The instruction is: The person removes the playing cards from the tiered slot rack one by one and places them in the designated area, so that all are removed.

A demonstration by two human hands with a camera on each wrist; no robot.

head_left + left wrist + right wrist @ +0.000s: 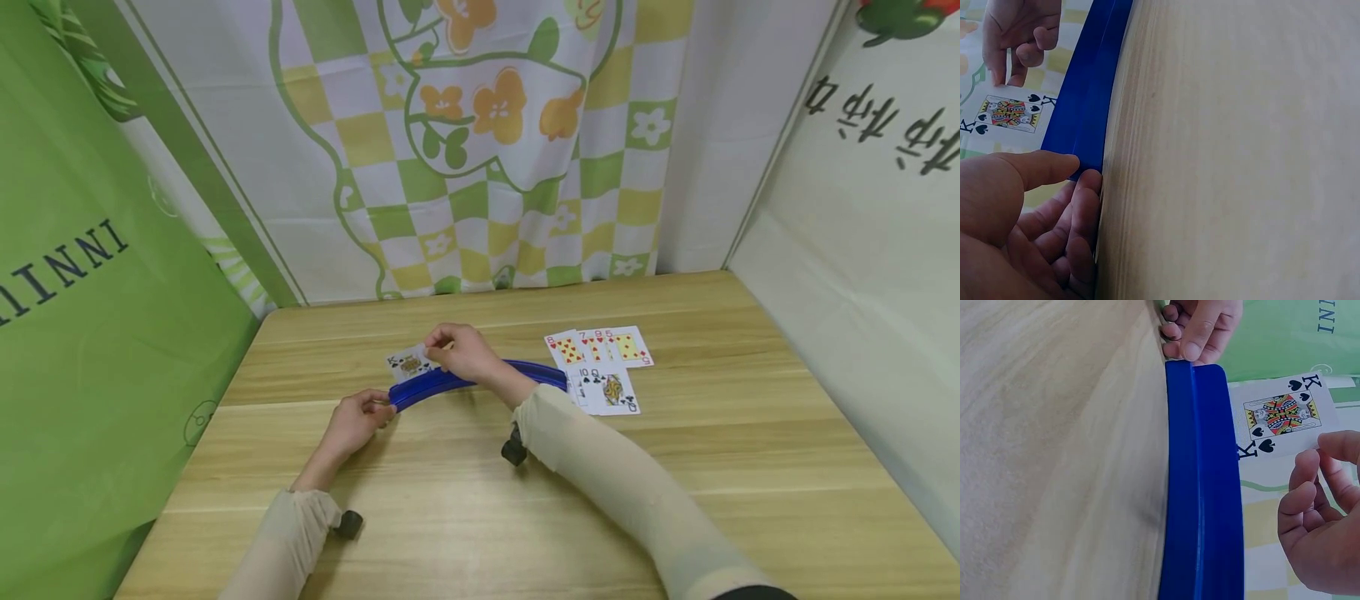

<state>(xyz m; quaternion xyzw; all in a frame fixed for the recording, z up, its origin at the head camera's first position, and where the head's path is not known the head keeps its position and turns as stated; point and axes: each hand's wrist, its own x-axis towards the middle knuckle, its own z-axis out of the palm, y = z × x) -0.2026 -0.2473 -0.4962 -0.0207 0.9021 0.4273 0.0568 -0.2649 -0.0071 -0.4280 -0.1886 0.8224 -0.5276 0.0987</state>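
A curved blue playing-card holder (431, 383) stands on the table. My left hand (358, 421) grips its left end, thumb (1054, 169) on one face and a fingertip below. Just past the holder, my right hand (463, 354) pinches the king of spades (1282, 415) by an edge between thumb and finger. The card's lower edge meets the holder's top edge; whether it sits in the slot cannot be told. Right of the holder lie face-up cards, among them the queen of spades (613, 390) and an eight of hearts (567, 350).
The wooden table (450, 517) runs back to a patterned curtain (480, 208). A green cloth wall (90, 333) stands on the left and a white one (855, 250) on the right. The loose cards overlap in two rows near the holder's right end.
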